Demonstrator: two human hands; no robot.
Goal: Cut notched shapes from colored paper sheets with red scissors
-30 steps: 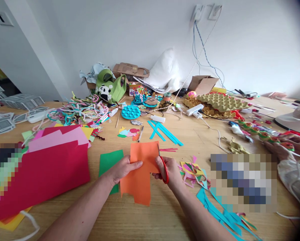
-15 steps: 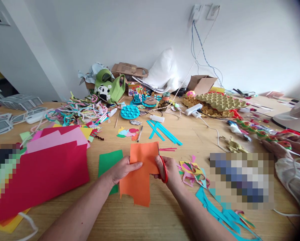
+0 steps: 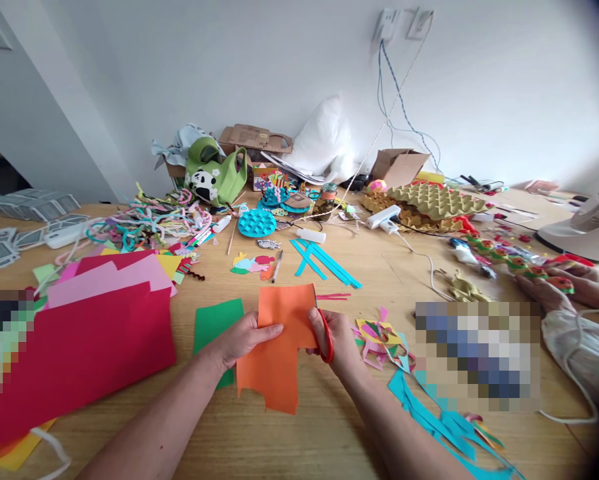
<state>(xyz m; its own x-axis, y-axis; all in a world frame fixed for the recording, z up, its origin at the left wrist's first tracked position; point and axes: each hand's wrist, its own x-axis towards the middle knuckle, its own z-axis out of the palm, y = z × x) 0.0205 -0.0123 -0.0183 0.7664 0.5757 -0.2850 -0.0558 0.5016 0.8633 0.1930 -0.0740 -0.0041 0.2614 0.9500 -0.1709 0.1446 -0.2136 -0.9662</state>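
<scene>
My left hand [image 3: 244,339] pinches a sheet of orange paper [image 3: 279,360] by its left side, thumb on top. The sheet has notches cut out along its lower edge and lower right. In my right hand [image 3: 335,337] are red-handled scissors [image 3: 326,343], their loop around my thumb. The blades lie along the right edge of the sheet and are mostly hidden. Under my left wrist, a green sheet [image 3: 217,327] rests on the table. Just beyond the orange paper are paper fish cutouts [image 3: 253,265], a pen [image 3: 277,267] and thin red strips [image 3: 333,297].
Red and pink sheets [image 3: 109,347] are piled at left. Paper scraps [image 3: 379,337] and blue offcuts [image 3: 442,423] lie right. Farther back are blue strips [image 3: 324,261], a green panda bag [image 3: 219,175] and egg trays [image 3: 437,200]. Another person's hand [image 3: 544,293] holds a decorated strip at far right.
The view has shifted slightly, moving the background a little to the left. Both hands keep their hold on the orange paper and scissors, almost unmoved.
</scene>
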